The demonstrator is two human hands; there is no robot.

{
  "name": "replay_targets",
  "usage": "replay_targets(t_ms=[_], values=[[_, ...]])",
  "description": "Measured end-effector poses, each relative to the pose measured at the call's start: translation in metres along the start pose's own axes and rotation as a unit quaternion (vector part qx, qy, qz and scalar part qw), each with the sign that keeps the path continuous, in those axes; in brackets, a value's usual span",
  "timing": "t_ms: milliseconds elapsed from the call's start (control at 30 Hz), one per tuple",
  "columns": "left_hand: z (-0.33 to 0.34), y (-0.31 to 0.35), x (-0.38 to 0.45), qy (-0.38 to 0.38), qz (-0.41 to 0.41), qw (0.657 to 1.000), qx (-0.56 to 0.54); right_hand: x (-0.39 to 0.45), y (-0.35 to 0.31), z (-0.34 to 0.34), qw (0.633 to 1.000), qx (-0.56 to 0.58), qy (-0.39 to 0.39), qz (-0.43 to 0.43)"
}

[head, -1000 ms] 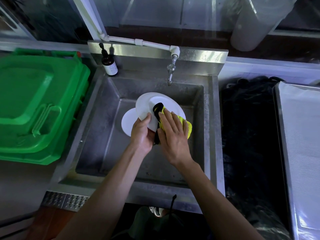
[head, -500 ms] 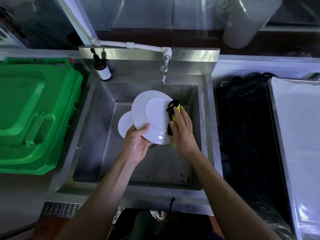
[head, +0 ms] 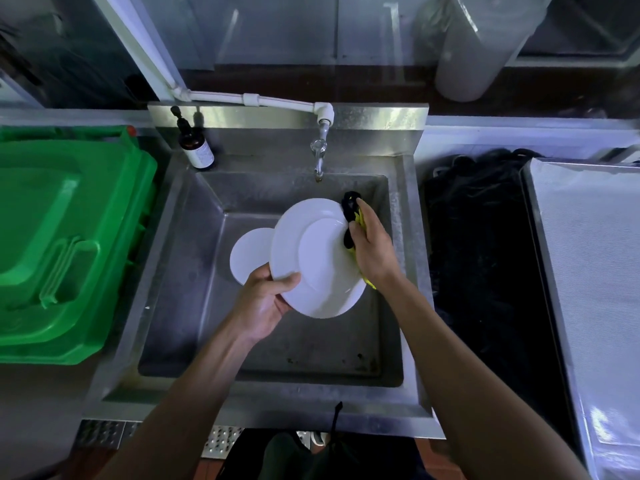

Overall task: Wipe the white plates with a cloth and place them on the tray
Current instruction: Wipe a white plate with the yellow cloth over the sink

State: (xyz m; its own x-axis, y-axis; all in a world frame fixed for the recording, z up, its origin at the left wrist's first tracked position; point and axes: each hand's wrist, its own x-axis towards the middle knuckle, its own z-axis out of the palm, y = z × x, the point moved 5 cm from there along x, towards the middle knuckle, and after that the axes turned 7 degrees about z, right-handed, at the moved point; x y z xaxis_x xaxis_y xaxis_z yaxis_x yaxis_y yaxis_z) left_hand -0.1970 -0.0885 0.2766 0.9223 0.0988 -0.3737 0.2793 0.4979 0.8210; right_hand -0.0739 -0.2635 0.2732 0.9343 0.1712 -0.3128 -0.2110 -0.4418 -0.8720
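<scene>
Over the steel sink (head: 180,258) my left hand (head: 263,303) grips the lower left rim of a large white plate (head: 311,261), thumb on its face, holding it tilted. My right hand (head: 372,247) holds a yellow and black cloth (head: 351,216) against the plate's right rim. A second white plate (head: 247,254) lies in the basin behind and left of the held one, partly hidden by it. A metal tray (head: 588,271) sits at the far right.
A tap (head: 318,154) hangs over the back of the basin. A brown pump bottle (head: 195,147) stands at the sink's back left corner. A green plastic bin lid (head: 65,237) fills the left side. A black mat (head: 485,254) lies between sink and tray.
My right hand slid the cloth from the middle of the plate's face out to its right rim. The plate's face is now uncovered and turned more toward me.
</scene>
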Motion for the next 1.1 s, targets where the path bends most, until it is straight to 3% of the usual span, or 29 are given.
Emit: replay_targets(t_ms=[333, 567, 933, 1100], values=[[0.0, 0.002, 0.002, -0.016, -0.018, 0.997, 0.071, -0.006, -0.038, 0.013, 0.976, -0.158, 0.007, -0.15], [-0.001, -0.002, 0.006, 0.0, -0.018, 0.997, 0.076, -0.044, -0.057, 0.044, 0.94, -0.219, -0.039, -0.258], [-0.006, -0.003, 0.006, 0.009, -0.006, 0.998, 0.06, -0.067, -0.039, 0.055, 0.938, -0.195, -0.105, -0.267], [-0.003, -0.007, 0.003, -0.003, -0.022, 0.998, 0.065, -0.057, -0.038, 0.044, 0.905, -0.276, -0.08, -0.312]])
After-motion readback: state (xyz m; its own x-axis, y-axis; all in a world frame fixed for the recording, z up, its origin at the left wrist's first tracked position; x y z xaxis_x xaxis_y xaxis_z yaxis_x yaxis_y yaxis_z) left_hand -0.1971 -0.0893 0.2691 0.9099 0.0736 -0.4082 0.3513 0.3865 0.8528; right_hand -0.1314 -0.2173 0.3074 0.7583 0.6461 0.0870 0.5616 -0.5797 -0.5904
